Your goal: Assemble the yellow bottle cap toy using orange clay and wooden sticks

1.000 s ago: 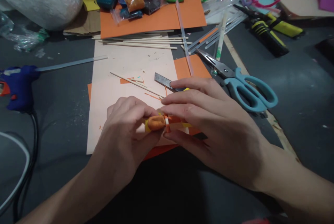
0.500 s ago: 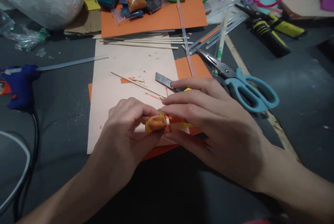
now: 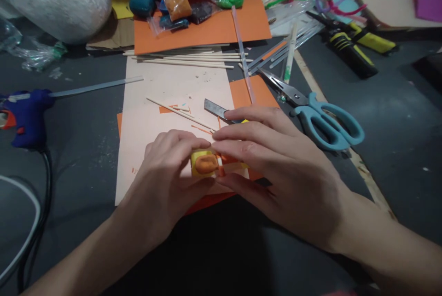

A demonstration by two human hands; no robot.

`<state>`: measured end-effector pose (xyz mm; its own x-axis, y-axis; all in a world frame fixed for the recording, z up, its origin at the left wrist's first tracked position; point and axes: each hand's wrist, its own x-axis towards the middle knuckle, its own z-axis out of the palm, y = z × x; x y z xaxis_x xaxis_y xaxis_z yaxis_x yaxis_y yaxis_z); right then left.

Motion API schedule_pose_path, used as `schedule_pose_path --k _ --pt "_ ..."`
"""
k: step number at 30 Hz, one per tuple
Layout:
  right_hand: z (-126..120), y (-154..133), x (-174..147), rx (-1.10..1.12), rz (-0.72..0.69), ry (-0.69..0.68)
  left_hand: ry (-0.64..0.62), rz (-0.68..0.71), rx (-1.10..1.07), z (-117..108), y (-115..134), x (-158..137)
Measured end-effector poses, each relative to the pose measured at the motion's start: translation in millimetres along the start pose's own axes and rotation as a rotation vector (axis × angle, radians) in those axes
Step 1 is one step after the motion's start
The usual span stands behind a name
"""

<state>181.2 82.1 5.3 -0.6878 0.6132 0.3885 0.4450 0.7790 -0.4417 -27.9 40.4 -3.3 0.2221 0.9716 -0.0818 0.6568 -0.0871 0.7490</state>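
Note:
Between both hands is a small orange and yellow clay figure (image 3: 206, 164) with a white and orange band at its right end. My left hand (image 3: 165, 167) is closed on its left side, thumb below and fingers above. My right hand (image 3: 276, 162) pinches the banded end, and its fingers hide the rest of the figure. A cutter blade (image 3: 214, 108) lies just beyond the right fingertips, its handle partly under that hand. Thin wooden sticks (image 3: 179, 113) and orange scraps rest on the pale paper sheet (image 3: 148, 121) beneath.
Light blue scissors (image 3: 328, 118) lie right of my right hand, with black and yellow pliers (image 3: 352, 52) beyond. On the left is a blue glue gun (image 3: 29, 116) with its cord. Bagged clay (image 3: 177, 3) and orange sheets (image 3: 203, 33) stand at the back.
The clay figure has turned slightly between my fingers, so more of its yellow part and its broad orange face show. Both hands keep their hold; the view has shifted a little.

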Motion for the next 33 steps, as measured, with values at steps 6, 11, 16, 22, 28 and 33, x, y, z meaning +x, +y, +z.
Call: schedule_pose_path --k 6,11,16,22,28,33 --pt "-3.1 0.9 -0.2 0.071 -0.007 0.034 -0.005 0.015 -0.042 -3.2 0.7 0.1" --pt "-7.7 -0.8 1.4 0.071 0.002 0.095 0.008 -0.099 -0.371 -3.7 2.0 -4.2" --pt "-10.9 -2.6 -0.5 0.051 0.061 0.12 0.091 -0.102 -0.462 -2.3 6.7 -8.0" --pt "-12.5 -3.2 1.3 0.066 0.048 0.144 0.201 -0.137 -0.427 -6.1 20.3 -9.2" --pt "-9.7 -2.0 2.4 0.084 0.008 0.123 0.209 -0.176 -0.47 -9.3 26.3 -9.1" --pt "-8.5 -2.4 2.5 0.077 0.009 0.125 0.205 -0.205 -0.56 -4.9 22.8 -12.0"
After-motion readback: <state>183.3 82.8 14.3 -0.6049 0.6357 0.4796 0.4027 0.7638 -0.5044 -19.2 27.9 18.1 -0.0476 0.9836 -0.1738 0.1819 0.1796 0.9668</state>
